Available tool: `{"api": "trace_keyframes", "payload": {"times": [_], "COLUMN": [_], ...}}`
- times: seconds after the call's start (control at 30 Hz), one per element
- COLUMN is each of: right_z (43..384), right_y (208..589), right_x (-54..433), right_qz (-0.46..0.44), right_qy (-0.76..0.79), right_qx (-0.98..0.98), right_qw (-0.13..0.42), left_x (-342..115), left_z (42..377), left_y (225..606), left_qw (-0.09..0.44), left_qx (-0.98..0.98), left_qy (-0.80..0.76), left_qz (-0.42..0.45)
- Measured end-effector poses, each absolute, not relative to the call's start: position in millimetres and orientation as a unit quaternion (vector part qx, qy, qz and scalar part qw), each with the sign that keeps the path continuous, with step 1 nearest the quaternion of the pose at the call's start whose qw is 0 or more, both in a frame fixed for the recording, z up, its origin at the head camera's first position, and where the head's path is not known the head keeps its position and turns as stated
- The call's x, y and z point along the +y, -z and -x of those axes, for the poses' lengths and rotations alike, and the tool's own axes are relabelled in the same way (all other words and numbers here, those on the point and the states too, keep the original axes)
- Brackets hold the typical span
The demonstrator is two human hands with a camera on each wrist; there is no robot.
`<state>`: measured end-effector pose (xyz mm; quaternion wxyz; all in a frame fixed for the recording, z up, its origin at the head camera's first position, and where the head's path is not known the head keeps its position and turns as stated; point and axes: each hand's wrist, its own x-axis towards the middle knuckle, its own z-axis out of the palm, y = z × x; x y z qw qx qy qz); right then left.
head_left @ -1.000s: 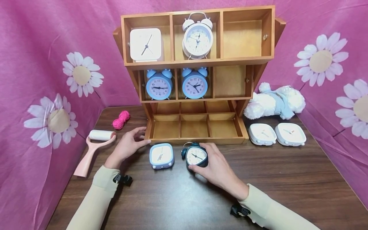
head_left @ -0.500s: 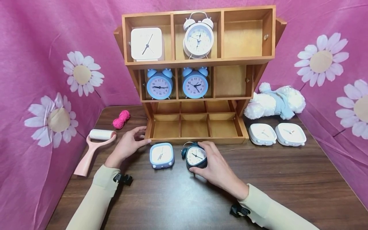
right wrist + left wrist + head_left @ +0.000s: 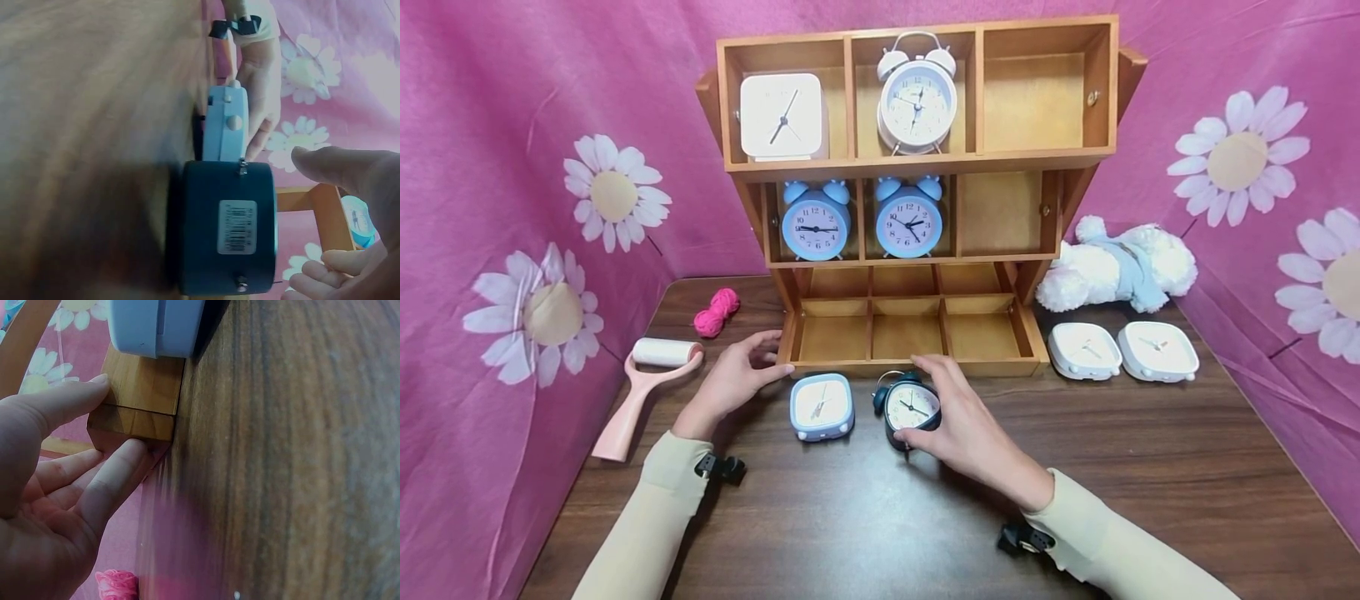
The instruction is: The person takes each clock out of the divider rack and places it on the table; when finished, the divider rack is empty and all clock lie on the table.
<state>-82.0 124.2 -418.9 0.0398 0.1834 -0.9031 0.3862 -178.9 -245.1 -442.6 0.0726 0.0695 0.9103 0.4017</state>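
In the head view a dark green alarm clock (image 3: pixel 912 406) lies face up on the table in front of the wooden shelf (image 3: pixel 917 367). My right hand (image 3: pixel 973 433) hovers over its right side, thumb and fingers spread apart. The right wrist view shows a gap between this hand (image 3: pixel 362 231) and the clock's barcode-labelled side (image 3: pixel 228 228). To the left lies a blue-rimmed clock (image 3: pixel 822 407), also face up. My left hand (image 3: pixel 730 383) touches the shelf's lower left front corner; in the left wrist view its thumb and index fingertip rest against the wood (image 3: pixel 140 422).
Two white clocks (image 3: pixel 1084 351) and a plush toy (image 3: pixel 1112 265) lie right of the shelf. Left are a pink lint roller (image 3: pixel 636 392) and pink yarn (image 3: pixel 717 313). Two blue clocks (image 3: pixel 816 225) stand on the middle tier, two white clocks (image 3: pixel 917 108) on top.
My right hand's fingers have spread wider and moved off the dark green clock's upper edge towards the shelf. The clock has stayed in place. The left hand has not moved.
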Motion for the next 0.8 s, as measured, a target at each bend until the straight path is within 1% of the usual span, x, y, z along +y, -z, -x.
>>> {"api": "trace_keyframes", "payload": {"times": [0.23,0.5,0.63,0.8], "right_z": [91,100,105,114], "right_y": [404,388,379,371], "right_x": [125,125,126,129], "right_qz": [-0.199,-0.185,-0.184,-0.185], "right_qy": [-0.391,-0.403,-0.412,-0.426], "right_qx": [-0.896,-0.894,-0.888,-0.876], "right_qw": [0.067,0.066,0.088,0.131], "left_x": [-246,-246,-247,-246], "left_z": [180,180,179,179], "left_y": [443,443,443,443], "left_qw": [0.073,0.071,0.07,0.069], "left_qx": [0.909,0.91,0.911,0.91], "left_qy": [-0.403,-0.402,-0.4,-0.401], "left_qz": [-0.071,-0.072,-0.071,-0.073]}}
